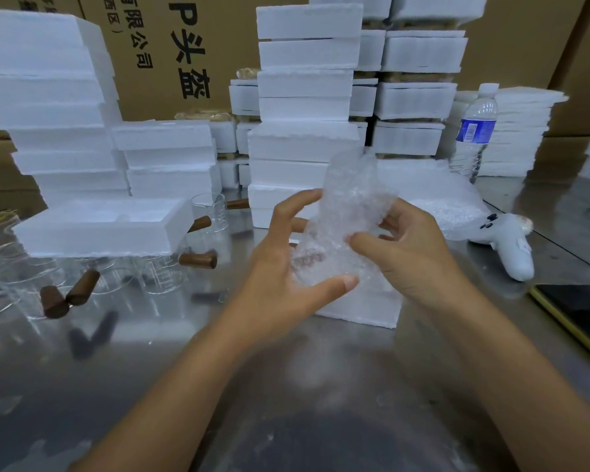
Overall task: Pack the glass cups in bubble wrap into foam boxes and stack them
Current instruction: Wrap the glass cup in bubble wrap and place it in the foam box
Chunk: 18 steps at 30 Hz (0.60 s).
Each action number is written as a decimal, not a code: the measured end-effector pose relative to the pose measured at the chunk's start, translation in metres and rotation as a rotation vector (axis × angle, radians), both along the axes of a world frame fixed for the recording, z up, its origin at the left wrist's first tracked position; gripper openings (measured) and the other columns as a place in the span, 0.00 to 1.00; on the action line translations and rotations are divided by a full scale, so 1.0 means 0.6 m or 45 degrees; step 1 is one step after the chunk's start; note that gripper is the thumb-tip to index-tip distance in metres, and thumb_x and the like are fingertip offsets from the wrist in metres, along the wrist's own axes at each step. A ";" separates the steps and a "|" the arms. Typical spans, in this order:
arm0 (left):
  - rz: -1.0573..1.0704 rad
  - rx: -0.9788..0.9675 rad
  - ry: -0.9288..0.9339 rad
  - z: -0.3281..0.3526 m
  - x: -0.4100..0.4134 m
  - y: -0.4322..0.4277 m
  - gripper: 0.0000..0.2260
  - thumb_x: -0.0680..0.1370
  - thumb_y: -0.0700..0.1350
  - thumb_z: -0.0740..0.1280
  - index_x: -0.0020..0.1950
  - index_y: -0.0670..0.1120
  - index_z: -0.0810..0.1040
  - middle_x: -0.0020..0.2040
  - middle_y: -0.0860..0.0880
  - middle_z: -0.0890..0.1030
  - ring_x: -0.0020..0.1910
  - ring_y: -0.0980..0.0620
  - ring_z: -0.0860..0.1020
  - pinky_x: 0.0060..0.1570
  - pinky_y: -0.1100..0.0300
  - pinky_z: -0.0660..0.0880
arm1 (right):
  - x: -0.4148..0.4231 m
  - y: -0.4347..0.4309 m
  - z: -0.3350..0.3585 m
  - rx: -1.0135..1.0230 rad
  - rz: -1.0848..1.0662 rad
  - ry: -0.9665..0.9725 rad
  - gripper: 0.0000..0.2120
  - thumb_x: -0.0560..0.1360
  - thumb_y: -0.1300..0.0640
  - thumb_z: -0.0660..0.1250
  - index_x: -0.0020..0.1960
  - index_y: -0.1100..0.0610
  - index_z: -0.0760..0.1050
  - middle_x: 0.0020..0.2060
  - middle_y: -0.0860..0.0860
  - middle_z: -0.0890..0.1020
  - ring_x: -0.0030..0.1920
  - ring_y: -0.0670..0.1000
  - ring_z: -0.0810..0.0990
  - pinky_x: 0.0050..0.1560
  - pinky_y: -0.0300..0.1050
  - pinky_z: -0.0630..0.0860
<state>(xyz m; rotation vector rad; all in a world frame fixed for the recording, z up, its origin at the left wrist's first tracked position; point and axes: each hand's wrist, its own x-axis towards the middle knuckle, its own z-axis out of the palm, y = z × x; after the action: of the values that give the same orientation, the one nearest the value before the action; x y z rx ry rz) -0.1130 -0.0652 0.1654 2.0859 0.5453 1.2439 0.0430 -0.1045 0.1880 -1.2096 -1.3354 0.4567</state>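
Both hands hold a glass cup in a bubble wrap bag above the steel table. My left hand cups it from the left and below, thumb under the bag. My right hand grips its right side, fingers curled onto the wrap. A brown wooden handle shows just behind my left fingers. Under the bag lies a foam box, partly hidden by my hands. Several bare glass cups with wooden handles stand at left, with an open foam box resting on them.
Tall stacks of white foam boxes line the back, in front of cardboard cartons. A bag of bubble wrap, a water bottle and a white handheld device are at right. A dark phone lies at the right edge.
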 end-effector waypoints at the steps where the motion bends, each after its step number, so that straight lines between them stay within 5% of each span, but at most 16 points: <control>1: -0.007 0.014 0.003 0.001 0.000 -0.001 0.34 0.68 0.49 0.76 0.64 0.70 0.59 0.58 0.63 0.72 0.56 0.68 0.74 0.46 0.77 0.71 | 0.000 0.000 0.000 0.036 -0.037 -0.011 0.12 0.68 0.62 0.71 0.43 0.46 0.77 0.43 0.40 0.83 0.49 0.39 0.80 0.54 0.41 0.73; 4: 0.028 0.079 0.012 0.002 0.000 0.001 0.30 0.70 0.50 0.74 0.62 0.71 0.62 0.58 0.70 0.71 0.58 0.70 0.71 0.49 0.80 0.68 | -0.007 -0.002 -0.002 0.167 -0.143 -0.125 0.07 0.69 0.58 0.72 0.39 0.46 0.77 0.42 0.44 0.81 0.46 0.40 0.79 0.49 0.35 0.73; 6: 0.073 0.050 0.003 0.001 -0.001 0.008 0.26 0.70 0.53 0.73 0.60 0.70 0.64 0.59 0.67 0.73 0.58 0.66 0.73 0.52 0.72 0.71 | -0.014 -0.005 -0.003 0.219 -0.135 -0.293 0.01 0.72 0.53 0.68 0.42 0.49 0.79 0.44 0.45 0.79 0.50 0.42 0.76 0.47 0.27 0.69; 8: 0.124 0.007 0.000 -0.001 -0.004 0.014 0.23 0.69 0.57 0.72 0.60 0.68 0.67 0.59 0.62 0.75 0.58 0.62 0.75 0.55 0.65 0.73 | -0.019 -0.007 -0.007 0.242 -0.096 -0.442 0.11 0.74 0.49 0.63 0.43 0.56 0.79 0.46 0.47 0.77 0.52 0.43 0.73 0.48 0.25 0.66; 11: 0.207 0.048 0.057 -0.004 -0.008 0.019 0.19 0.67 0.58 0.72 0.54 0.68 0.69 0.55 0.61 0.76 0.54 0.67 0.74 0.49 0.77 0.67 | -0.019 -0.006 -0.007 0.249 -0.085 -0.522 0.13 0.77 0.51 0.58 0.35 0.49 0.72 0.38 0.43 0.73 0.46 0.41 0.70 0.46 0.30 0.64; 14: 0.270 0.111 0.151 -0.007 -0.009 0.022 0.18 0.66 0.59 0.73 0.49 0.71 0.68 0.52 0.64 0.73 0.52 0.71 0.71 0.47 0.80 0.64 | -0.013 -0.003 -0.008 0.271 -0.189 -0.474 0.11 0.75 0.52 0.63 0.33 0.48 0.72 0.32 0.43 0.76 0.41 0.41 0.74 0.44 0.32 0.67; 18: 0.273 0.192 0.215 -0.009 -0.010 0.024 0.17 0.65 0.59 0.74 0.46 0.70 0.68 0.51 0.63 0.72 0.52 0.70 0.70 0.47 0.79 0.64 | -0.008 -0.004 -0.011 0.237 -0.232 -0.190 0.12 0.69 0.54 0.73 0.46 0.45 0.71 0.38 0.43 0.80 0.45 0.39 0.78 0.44 0.22 0.67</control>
<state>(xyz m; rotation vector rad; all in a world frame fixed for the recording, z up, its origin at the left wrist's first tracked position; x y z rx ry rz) -0.1189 -0.0508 0.1602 2.3218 0.7910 1.2677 0.0385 -0.1067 0.1813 -1.2145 -1.3468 0.1107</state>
